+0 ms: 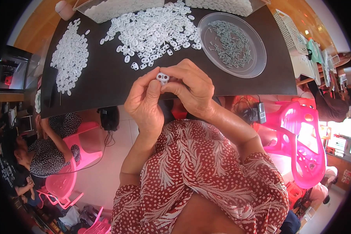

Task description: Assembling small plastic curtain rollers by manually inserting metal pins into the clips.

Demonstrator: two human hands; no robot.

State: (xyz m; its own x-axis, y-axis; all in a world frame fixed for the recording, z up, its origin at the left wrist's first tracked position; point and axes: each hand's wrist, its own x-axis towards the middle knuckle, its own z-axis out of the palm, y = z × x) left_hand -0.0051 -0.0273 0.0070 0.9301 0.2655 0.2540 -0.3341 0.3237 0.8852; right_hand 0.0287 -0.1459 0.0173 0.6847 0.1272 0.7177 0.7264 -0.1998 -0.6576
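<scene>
Between the fingertips of both hands, just above the table's near edge, is a small white plastic piece (163, 77) with two round holes facing up. My left hand (143, 99) pinches it from the left with thumb and forefinger. From the other side my right hand (194, 87) grips it, thumb below and forefinger above. The fingers hide part of the piece. Beyond the hands spreads a large heap of white two-holed plastic pieces (154, 33). A second heap of white pieces (69, 58) lies at the left. To the right, a round clear tray (257, 66) holds many small grey screws (232, 45).
The dark table (105, 87) carries clear bins of white pieces (119, 11) at its back edge and a pale lidded container (64, 10) back left. A white perforated basket (290, 31) stands at right. Pink chairs (310, 156) flank me; a person (46, 152) sits at left.
</scene>
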